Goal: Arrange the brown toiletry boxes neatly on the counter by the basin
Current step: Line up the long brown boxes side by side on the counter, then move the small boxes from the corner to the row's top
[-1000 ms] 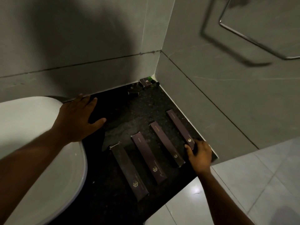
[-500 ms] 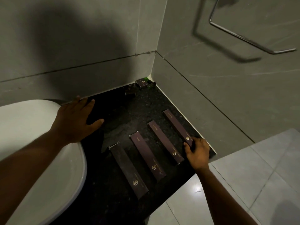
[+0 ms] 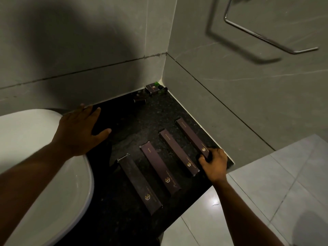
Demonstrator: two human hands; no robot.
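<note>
**Four long brown boxes in a row, right hand at the last one**

Four long brown toiletry boxes lie flat on the black speckled counter (image 3: 142,121), side by side and roughly parallel, each angled from lower right to upper left, with gaps between them. The first box (image 3: 140,183) lies nearest the white basin (image 3: 35,157), then the second box (image 3: 160,168), the third box (image 3: 178,151), and the fourth box (image 3: 192,137) closest to the grey tiled side wall (image 3: 230,95).

The right hand (image 3: 213,164) sits at the near end of the fourth box, its fingers (image 3: 204,159) curled around that end; the grip looks closed on the box, though the dim light makes the contact hard to read. The left hand (image 3: 79,132) lies flat, fingers spread and released, palm down across the basin's rim and the counter edge, holding nothing.

In the far corner a small brown box (image 3: 152,89) rests against the wall beside something green (image 3: 157,84), with another small dark item (image 3: 139,100) just in front. A chrome towel ring (image 3: 266,38) hangs on the side wall.
</note>
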